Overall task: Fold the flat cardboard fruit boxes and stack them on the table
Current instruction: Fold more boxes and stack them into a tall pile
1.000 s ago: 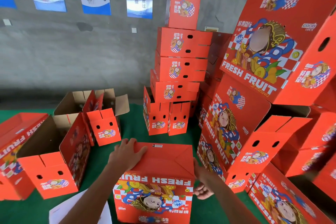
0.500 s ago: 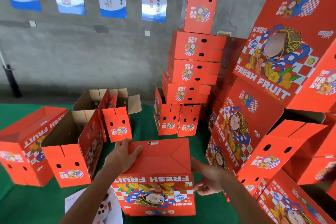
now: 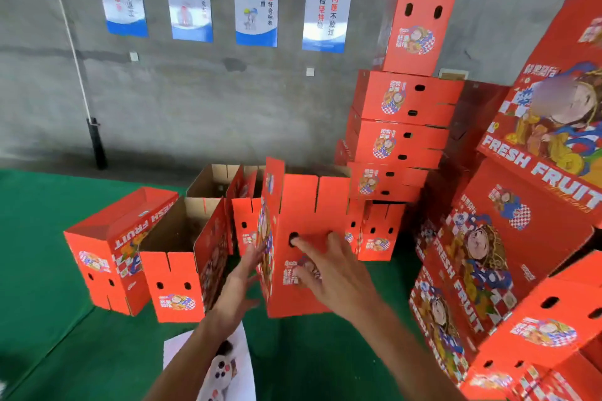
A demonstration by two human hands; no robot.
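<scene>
Both hands, the left hand (image 3: 247, 265) and right hand (image 3: 329, 265), lie flat and open on the box (image 3: 306, 299); ungripped, it could tip into the stack (image 3: 400, 140) behind it.

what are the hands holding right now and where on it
The upright fruit box stands between both hands: the left hand lies flat against its printed side panel, the right hand spreads open on the end face by the handle holes. Neither grips it.
</scene>
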